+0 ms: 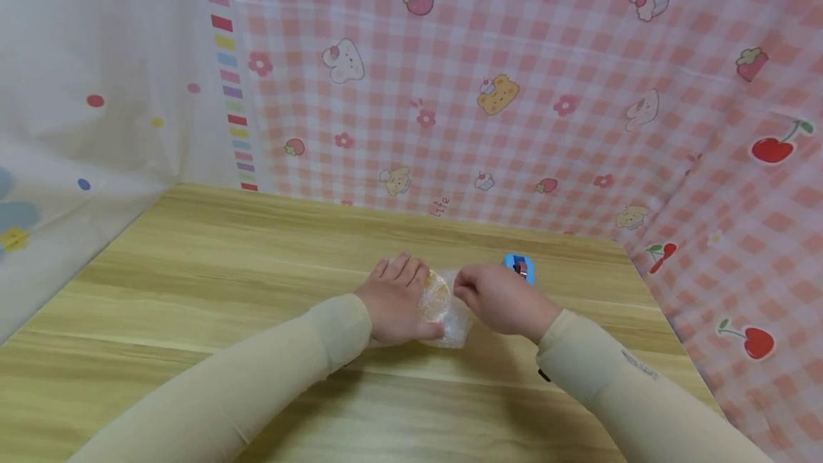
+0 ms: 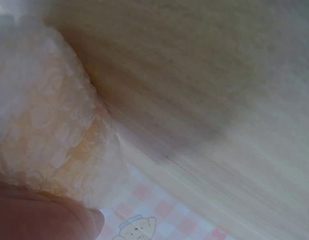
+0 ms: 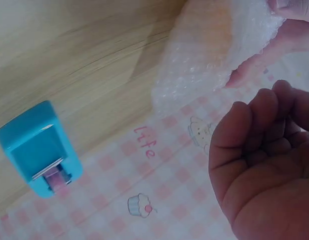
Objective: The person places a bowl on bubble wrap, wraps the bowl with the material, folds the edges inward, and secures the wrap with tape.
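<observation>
A bundle of clear bubble wrap [image 1: 455, 327] lies on the wooden table, with something round and yellow-orange [image 1: 435, 295] showing through the layers. My left hand [image 1: 395, 302] holds it from the left, fingers over the far side and thumb along the near side. In the left wrist view the bubble wrap [image 2: 39, 105] fills the left part, with a digit against it. Just right of the bundle is my right hand [image 1: 504, 299], its fingers curled in and thumb near the fingertips. Nothing shows between them in the right wrist view.
A small blue tape dispenser [image 3: 24, 135] with a metal cutting edge stands beyond my right hand, partly hidden by it in the head view. Pink checked cloth [image 1: 450, 91] hangs behind the table [image 1: 225, 270] and at its right; a pale curtain [image 1: 96, 56] hangs at the left.
</observation>
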### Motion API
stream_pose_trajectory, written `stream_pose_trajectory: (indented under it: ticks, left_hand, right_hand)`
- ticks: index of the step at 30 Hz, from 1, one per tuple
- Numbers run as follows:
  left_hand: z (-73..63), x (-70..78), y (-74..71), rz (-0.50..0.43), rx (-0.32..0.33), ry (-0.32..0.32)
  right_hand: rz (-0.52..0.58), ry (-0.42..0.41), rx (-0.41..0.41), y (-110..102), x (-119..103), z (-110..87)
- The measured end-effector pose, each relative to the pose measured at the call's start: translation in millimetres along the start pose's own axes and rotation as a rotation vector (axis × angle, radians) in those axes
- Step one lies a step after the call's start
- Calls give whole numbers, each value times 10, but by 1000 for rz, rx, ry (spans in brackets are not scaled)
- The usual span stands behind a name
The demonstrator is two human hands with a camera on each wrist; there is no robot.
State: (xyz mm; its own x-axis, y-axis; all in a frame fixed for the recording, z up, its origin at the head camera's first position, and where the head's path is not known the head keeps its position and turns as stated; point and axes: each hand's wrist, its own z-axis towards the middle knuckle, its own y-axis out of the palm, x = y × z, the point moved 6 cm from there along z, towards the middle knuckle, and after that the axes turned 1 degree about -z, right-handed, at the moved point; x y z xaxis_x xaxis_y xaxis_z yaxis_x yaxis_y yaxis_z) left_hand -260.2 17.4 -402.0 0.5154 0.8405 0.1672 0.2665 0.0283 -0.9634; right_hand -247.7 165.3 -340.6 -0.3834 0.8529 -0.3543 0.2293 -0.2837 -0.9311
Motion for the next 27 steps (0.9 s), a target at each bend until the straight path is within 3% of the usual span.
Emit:
stream_pose_trajectory:
  ticks: [7,20,27]
  left_hand:
    - [-13,2,-7,-6,-8,9]
    - [-16,-9,-10,-12,-14,15]
    - [-18,-11,-13,-24,-6,28]
  right_hand:
    - [-10,-2,-117,98,-47,155]
    - [-29,85,-191,220,-66,320]
    - [35,22,-228,165,-87,319]
